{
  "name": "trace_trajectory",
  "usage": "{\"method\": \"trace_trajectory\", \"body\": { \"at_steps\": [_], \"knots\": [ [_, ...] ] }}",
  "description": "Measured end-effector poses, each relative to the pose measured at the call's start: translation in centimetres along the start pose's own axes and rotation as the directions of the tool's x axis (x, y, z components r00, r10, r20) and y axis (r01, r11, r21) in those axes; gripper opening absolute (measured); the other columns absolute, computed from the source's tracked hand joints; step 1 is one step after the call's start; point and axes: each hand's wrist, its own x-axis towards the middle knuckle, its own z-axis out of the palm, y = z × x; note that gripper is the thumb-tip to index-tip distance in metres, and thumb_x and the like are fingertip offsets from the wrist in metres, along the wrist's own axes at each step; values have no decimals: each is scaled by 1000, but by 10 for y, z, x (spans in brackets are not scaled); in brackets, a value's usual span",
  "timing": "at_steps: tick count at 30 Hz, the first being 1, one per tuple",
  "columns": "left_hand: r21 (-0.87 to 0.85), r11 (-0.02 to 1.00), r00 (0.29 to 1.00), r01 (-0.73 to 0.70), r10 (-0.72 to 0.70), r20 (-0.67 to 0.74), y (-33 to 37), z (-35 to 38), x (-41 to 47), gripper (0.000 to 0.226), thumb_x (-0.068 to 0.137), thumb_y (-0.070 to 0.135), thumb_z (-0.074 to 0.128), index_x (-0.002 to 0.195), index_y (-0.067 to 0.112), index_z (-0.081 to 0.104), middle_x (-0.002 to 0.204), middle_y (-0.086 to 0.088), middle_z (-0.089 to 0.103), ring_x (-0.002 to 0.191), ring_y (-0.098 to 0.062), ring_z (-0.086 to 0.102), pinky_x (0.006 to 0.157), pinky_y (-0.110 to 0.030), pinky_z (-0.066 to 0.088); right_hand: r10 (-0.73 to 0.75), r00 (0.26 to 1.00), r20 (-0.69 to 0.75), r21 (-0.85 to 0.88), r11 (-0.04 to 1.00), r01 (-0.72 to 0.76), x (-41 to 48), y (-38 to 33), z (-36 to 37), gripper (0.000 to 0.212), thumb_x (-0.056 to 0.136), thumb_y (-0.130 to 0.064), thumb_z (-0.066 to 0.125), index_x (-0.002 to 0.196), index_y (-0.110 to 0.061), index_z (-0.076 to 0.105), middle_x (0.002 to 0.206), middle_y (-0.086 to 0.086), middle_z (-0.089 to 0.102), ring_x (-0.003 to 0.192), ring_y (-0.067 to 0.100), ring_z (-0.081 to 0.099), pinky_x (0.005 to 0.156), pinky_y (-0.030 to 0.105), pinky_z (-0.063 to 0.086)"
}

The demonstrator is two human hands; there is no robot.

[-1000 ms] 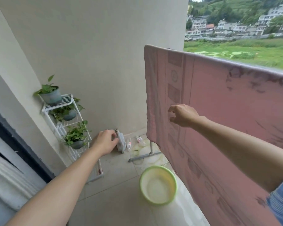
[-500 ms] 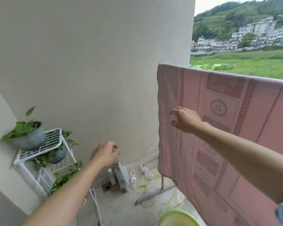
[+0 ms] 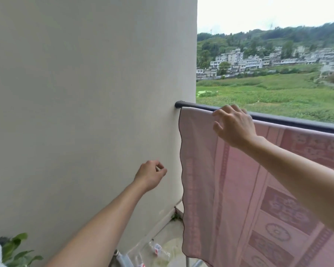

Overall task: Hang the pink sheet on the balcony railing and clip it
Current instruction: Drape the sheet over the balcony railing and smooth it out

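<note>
The pink patterned sheet (image 3: 239,189) hangs over the dark balcony railing (image 3: 297,122), and its left edge falls close to the side wall. My right hand (image 3: 233,126) is at the sheet's top edge by the rail. Its fingers are spread and curved, with the fingertips over the rail. My left hand (image 3: 150,175) hovers lower, in front of the wall and left of the sheet's edge. Its fingers are curled into a loose fist. I see no clip, and the inside of the fist is hidden.
The plain side wall (image 3: 85,112) fills the left, and the railing ends against it. Empty plastic bottles (image 3: 160,251) lie on the floor at the wall's foot. A potted plant on a white rack (image 3: 14,251) shows at the bottom left. Fields and houses lie beyond the rail.
My view has tilted up, so the railing top now shows. My right hand rose from the sheet's face to its top edge at the rail. My left hand stayed curled and moved up.
</note>
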Motion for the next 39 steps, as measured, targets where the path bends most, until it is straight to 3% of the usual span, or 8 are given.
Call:
{"method": "trace_trajectory", "body": {
  "at_steps": [6, 10, 13, 16, 23, 29, 34, 39],
  "knots": [
    [-265, 960, 996, -84, 77, -37, 59, 0, 113, 36, 89, 37, 60, 113, 11, 63, 97, 0, 63, 98, -23, 62, 84, -29, 47, 202, 962, 186, -139, 974, -178, 38, 22, 21, 46, 96, -58, 33, 98, -20, 60, 90, 7, 68, 82, 29, 63, 64, 35, 40],
    [-474, 875, 994, -98, 105, -13, 91, 4, 169, 49, 89, 44, 61, 123, 10, 56, 112, -2, 61, 106, -20, 58, 89, -30, 45, 179, 979, 93, -269, 952, -149, 27, 21, 23, 48, 98, -58, 26, 90, -19, 54, 78, 4, 66, 77, 28, 64, 58, 33, 34],
    [-571, 814, 991, -111, 133, -3, 108, 20, 178, 32, 85, 36, 68, 102, 10, 61, 95, -7, 64, 82, -21, 60, 70, -28, 46, 183, 978, 100, -300, 943, -146, 17, 27, 10, 46, 97, -58, 29, 90, -20, 54, 78, 2, 66, 74, 27, 63, 57, 32, 32],
    [-550, 806, 974, -220, 157, -161, 108, 28, 170, 29, 81, 25, 75, 64, 14, 54, 62, 1, 55, 57, -15, 48, 56, -24, 39, 188, 978, 89, -298, 942, -154, 8, 31, 3, 45, 96, -59, 32, 93, -21, 56, 82, 2, 67, 73, 27, 61, 59, 32, 32],
    [-480, 780, 916, -400, 326, -233, 74, 20, 121, 35, 84, 18, 71, 59, 14, 48, 53, 5, 48, 45, -5, 41, 48, -13, 37, 329, 941, 80, -161, 936, -313, 5, 31, -17, 54, 94, -63, 35, 109, -22, 66, 94, 10, 70, 74, 24, 51, 65, 33, 32],
    [-582, 755, 940, -302, 338, -48, 48, 42, 103, 33, 84, 17, 71, 60, 16, 49, 60, -2, 50, 58, -16, 45, 59, -29, 41, 406, 912, 62, -311, 876, -369, -18, 36, -21, 51, 95, -60, 35, 98, -18, 64, 95, 15, 67, 79, 30, 54, 68, 36, 33],
    [-783, 622, 908, -8, 333, 255, 81, 37, 112, 24, 84, 36, 70, 79, 15, 59, 80, -4, 64, 72, -20, 60, 70, -36, 52, 393, 916, 80, -395, 856, -333, -42, 31, -10, 53, 93, -63, 35, 112, -18, 58, 111, 9, 64, 102, 31, 58, 86, 41, 38],
    [-872, 490, 956, -14, 262, 132, 118, 16, 131, 32, 87, 18, 69, 59, 17, 52, 63, 0, 54, 52, -12, 52, 56, -25, 46, 434, 881, 187, -307, 878, -367, -44, 35, -22, 53, 93, -66, 33, 109, -23, 59, 105, 8, 67, 90, 28, 59, 69, 35, 34]
  ]
}}
